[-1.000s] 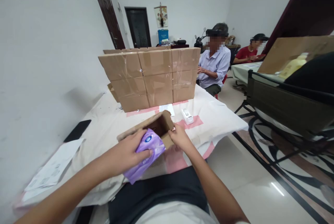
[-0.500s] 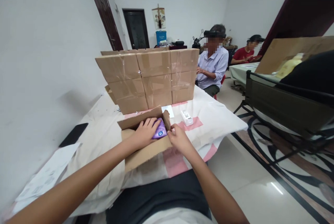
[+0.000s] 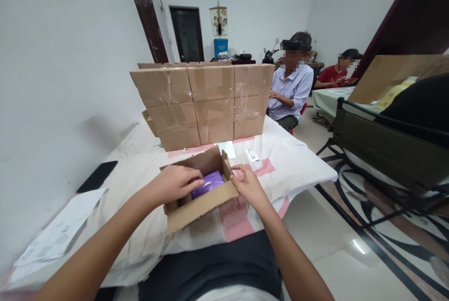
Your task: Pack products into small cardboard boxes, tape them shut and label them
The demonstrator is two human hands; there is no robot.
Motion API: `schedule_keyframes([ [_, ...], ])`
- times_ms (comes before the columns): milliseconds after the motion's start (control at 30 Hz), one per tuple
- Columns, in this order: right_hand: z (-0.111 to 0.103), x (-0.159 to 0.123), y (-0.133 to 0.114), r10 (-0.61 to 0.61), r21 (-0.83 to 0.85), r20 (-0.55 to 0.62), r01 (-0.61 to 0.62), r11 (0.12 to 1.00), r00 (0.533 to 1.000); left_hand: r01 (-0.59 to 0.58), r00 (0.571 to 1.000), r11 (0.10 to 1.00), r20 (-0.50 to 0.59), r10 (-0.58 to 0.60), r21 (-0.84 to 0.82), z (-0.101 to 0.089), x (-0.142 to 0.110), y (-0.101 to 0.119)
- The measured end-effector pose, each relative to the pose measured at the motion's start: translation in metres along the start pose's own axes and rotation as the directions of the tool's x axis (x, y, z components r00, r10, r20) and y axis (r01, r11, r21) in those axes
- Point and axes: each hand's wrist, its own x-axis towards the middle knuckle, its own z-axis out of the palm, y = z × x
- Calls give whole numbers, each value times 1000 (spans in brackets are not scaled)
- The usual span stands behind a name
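An open cardboard box [image 3: 203, 209] sits on the table in front of me, its flaps raised. Inside it lies a purple soft plastic packet [image 3: 210, 185], lower than the rim. My left hand [image 3: 177, 183] is over the box's left side, fingers loosely bent and apart, the tips at the packet's left end; whether they touch it I cannot tell. At the right end, my right hand [image 3: 247, 186] pinches the edge of the box's side flap between thumb and fingers.
Behind the box rises a wall of taped cardboard boxes [image 3: 213, 104]. A white tape dispenser [image 3: 253, 159] and a printed sheet [image 3: 226, 149] lie nearby. To the left are a black flat object [image 3: 97, 176] and papers [image 3: 59, 228]. A person [image 3: 293, 81] sits beyond the table.
My left hand has drawn back to the left off the packet, which now lies deeper in the box. My right hand stays on the box's right flap. The view has shifted slightly.
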Motion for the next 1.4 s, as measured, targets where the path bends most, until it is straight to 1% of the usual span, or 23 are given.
schedule_keyframes([
  [33, -3, -1, 0, -11, 0, 0, 11, 1000, 1000, 11, 986, 999, -166, -19, -50, 3, -13, -4],
  [67, -5, -1, 0, -27, 5, -1, 27, 1000, 1000, 16, 921, 990, -383, -70, -141, 9, -25, -9],
  [100, -6, 0, 0, -48, 13, -2, 48, 999, 999, 4, 777, 968, -608, -160, -249, 17, -35, -14],
  [133, -6, 1, 0, -78, 19, 0, 77, 997, 997, -25, 604, 938, -753, -261, -345, 27, -42, -20],
  [167, -6, 3, 2, -117, 12, 10, 117, 993, 993, -54, 474, 908, -811, -342, -415, 37, -48, -25],
  [200, -6, 5, 3, -158, -15, 25, 159, 987, 987, -70, 428, 883, -814, -394, -464, 47, -51, -30],
  [233, -6, 7, 5, -193, -58, 46, 195, 979, 980, -66, 476, 874, -785, -397, -482, 57, -52, -33],
  [300, -9, 10, 12, -230, -139, 102, 243, 960, 968, -50, 692, 915, -675, -257, -400, 76, -54, -38],
  [333, -11, 10, 16, -247, -152, 132, 266, 952, 960, -71, 767, 944, -622, -154, -321, 83, -56, -40],
  [367, -15, 10, 20, -269, -140, 164, 292, 946, 949, -104, 812, 964, -580, -60, -245, 90, -58, -42],
  [400, -19, 10, 24, -297, -108, 202, 323, 940, 933, -134, 836, 974, -549, 12, -183, 95, -60, -45],
  [467, -25, 10, 31, -364, -46, 280, 391, 919, 888, -158, 843, 977, -535, 57, -144, 103, -66, -52],
  [533, -24, 13, 34, -416, -45, 295, 448, 893, 860, -153, 831, 973, -555, 32, -173, 108, -70, -60],
  [667, -1, 27, 29, -452, -133, 142, 469, 873, 881, -177, 808, 957, -590, 8, -229, 109, -64, -70],
  [733, 13, 32, 25, -430, -164, 80, 438, 884, 899, -110, 772, 962, -632, -76, -250, 107, -54, -70],
  [833, 27, 32, 22, -383, -161, -34, 373, 914, 923, 16, 695, 909, -649, -309, -416, 103, -35, -69],
  [900, 30, 31, 22, -363, -143, -116, 347, 927, 924, -1, 685, 848, -618, -385, -529, 98, -24, -73],
  [1000, 31, 32, 24, -380, -154, -122, 361, 920, 917, -20, 747, 879, -591, -304, -477, 87, -16, -81],
  [1100, 32, 38, 24, -368, -156, -50, 357, 921, 928, 88, 834, 973, -518, -189, -214, 73, -16, -76],
  [1200, 33, 43, 23, -358, -180, -11, 350, 919, 934, 223, 877, 971, -452, -163, 82, 64, -10, -43],
  [1267, 27, 45, 23, -401, -184, 35, 400, 898, 916, 231, 908, 940, -404, -114, 253, 65, 3, -16],
  [1333, 12, 48, 28, -427, -131, 98, 437, 890, 899, 213, 932, 910, -355, -79, 355, 70, 19, 4],
  [1400, -14, 53, 39, -375, -72, 65, 379, 923, 925, 211, 942, 898, -327, -81, 386, 74, 35, 7],
])
